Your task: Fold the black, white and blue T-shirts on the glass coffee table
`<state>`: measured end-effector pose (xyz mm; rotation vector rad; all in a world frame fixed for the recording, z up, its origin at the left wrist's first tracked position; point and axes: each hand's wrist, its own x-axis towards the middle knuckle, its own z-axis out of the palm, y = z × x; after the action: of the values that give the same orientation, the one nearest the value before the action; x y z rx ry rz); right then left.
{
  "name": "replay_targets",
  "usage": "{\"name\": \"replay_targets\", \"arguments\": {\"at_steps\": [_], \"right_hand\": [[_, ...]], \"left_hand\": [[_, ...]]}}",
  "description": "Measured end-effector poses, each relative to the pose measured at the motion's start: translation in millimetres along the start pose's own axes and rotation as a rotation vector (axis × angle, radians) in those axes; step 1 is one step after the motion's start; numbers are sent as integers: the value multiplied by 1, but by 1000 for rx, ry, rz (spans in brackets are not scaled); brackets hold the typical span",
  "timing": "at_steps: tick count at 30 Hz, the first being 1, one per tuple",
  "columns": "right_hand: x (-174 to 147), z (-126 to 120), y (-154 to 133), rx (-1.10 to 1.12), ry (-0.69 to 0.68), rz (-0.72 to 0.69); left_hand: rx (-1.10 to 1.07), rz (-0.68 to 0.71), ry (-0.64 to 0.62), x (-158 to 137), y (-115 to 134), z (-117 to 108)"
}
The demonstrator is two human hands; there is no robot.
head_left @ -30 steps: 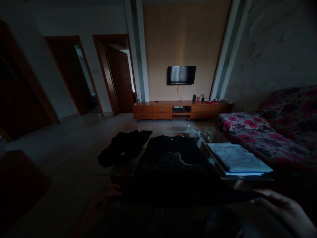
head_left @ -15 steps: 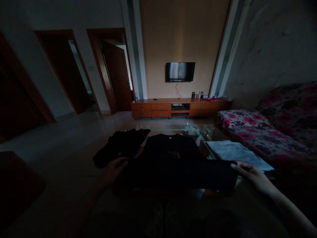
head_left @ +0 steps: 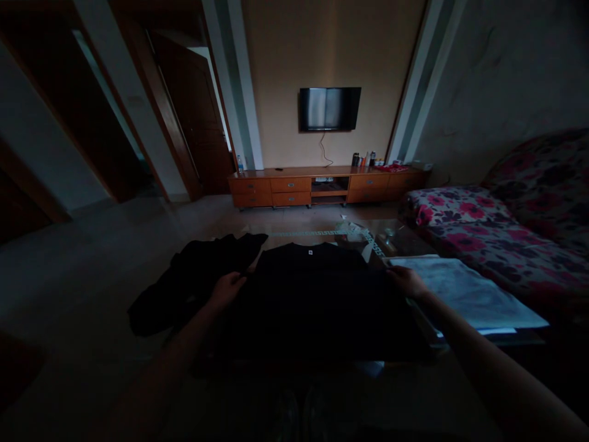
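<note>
1. Taking the shirt's middle as the clock centre: around 10 o'clock there's a rumpled black fabric garment (head_left: 193, 279), lying near the left hand.
2. Up at 11, way back, a brown panelled wooden door (head_left: 196, 116) stands ajar.
3. The left hand (head_left: 227, 288) is at 9 o'clock, narrow, thumb and fingers closed on the shirt's edge. Too dark to make out the exact grip, tbh.
4. Dead centre is the plain black cloth shirt (head_left: 317, 301) with a small white label (head_left: 310, 252) at its neck, up at 12. It's spread over a glass-topped table with a pale key-pattern border (head_left: 313, 233), neckline pointing away from the person.
5. Far off at 12: a long orange-brown wooden cabinet (head_left: 292, 184), with a flat black rectangular television (head_left: 329, 109) on the wall above.
6. The right hand (head_left: 407, 282) is at 3 o'clock, also narrow, pinching the shirt's other edge.
7. Just beyond it, also 3-ish, lies a folded pale blue-grey cloth (head_left: 473, 294).
8. Out at 2 o'clock sits a pink-and-dark floral fabric sofa (head_left: 529, 239).
</note>
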<state>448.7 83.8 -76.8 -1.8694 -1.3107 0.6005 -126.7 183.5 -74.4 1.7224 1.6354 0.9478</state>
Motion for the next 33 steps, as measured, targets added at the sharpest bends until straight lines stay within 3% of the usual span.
{"name": "replay_targets", "arguments": {"at_steps": [4, 7, 13, 17, 20, 26, 30, 33], "right_hand": [[19, 25, 25, -71, 2, 40], [20, 34, 33, -182, -1, 27], [-18, 45, 2, -685, 167, -133], [-59, 67, -16, -791, 33, -269], [-74, 86, -8, -821, -66, -224], [-61, 93, 6, -841, -83, -177], [-64, 102, -26, -900, -36, -129], [-84, 132, -66, -838, -48, -265]], "left_hand": [[200, 52, 5, 17, -25, 22], [389, 136, -18, 18, -29, 31], [695, 307, 79, -10, 9, 25], [745, 501, -138, -47, 26, 32], [753, 454, -287, -65, 17, 47], [769, 444, -336, -54, 5, 57], [810, 471, -232, -60, 32, 68], [745, 591, -214, -82, 57, 94]]}}
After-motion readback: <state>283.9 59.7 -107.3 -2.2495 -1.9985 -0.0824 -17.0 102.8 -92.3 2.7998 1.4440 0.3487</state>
